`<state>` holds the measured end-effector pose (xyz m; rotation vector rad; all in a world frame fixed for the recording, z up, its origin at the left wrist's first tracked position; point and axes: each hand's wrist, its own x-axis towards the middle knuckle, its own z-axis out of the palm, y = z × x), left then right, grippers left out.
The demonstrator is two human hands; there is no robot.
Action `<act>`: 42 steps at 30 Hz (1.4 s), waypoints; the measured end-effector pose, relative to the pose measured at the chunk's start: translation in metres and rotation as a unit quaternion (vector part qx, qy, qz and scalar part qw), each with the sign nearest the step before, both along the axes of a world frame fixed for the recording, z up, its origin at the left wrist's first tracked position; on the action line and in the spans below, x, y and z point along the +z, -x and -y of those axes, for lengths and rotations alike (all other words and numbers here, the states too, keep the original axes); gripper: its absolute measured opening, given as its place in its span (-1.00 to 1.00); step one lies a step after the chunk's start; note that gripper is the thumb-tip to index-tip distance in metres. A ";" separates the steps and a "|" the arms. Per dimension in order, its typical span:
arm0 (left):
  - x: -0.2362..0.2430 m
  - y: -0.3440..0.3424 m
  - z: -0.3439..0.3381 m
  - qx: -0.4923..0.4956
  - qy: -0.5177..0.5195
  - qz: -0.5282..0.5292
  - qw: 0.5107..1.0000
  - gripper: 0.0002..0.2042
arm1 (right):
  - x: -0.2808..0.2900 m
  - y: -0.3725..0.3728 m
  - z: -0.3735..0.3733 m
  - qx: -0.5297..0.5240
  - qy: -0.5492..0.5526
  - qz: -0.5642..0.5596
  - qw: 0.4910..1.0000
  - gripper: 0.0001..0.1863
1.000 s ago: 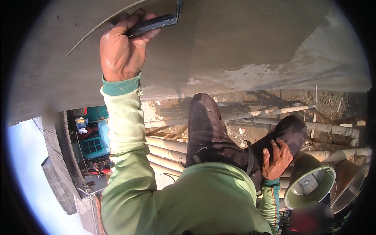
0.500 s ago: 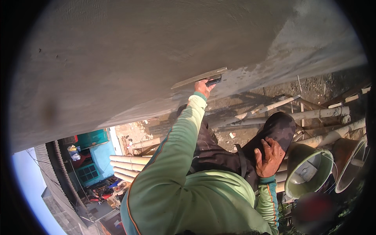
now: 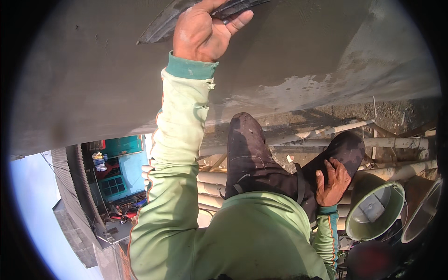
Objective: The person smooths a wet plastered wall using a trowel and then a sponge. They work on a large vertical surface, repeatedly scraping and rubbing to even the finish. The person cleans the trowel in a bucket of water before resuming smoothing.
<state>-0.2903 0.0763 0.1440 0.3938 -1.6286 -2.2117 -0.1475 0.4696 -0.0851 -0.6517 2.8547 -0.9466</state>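
Note:
My left hand [image 3: 199,35] is raised high, closed around a plastering trowel [image 3: 161,25] at the upper edge of the view. The trowel's long flat blade lies close against a wall [image 3: 116,84] of smooth grey plaster; whether it touches all along cannot be seen. Part of the blade and grip is cut off by the picture's edge. On my thigh in dark trousers, my right hand [image 3: 332,182] rests palm down with its fingers spread, holding nothing. To the right of that hand stands a green bucket [image 3: 399,212], grey inside.
Beside the green bucket is a brownish bucket [image 3: 415,193]. Pale bamboo poles [image 3: 345,129] cross below and beside my legs, over rough ground. At the lower left are a light blue house wall [image 3: 133,170] and a corrugated roof [image 3: 70,186]. A lighter damp patch marks the wall's right side.
My left hand has swept the trowel up the wall and to the left, from low near my knees. My right hand stays on my thigh.

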 end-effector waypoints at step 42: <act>-0.274 0.165 -0.199 0.022 0.466 0.368 0.805 -0.48 | 0.003 0.003 -0.008 -0.033 0.094 0.013 0.995 -0.61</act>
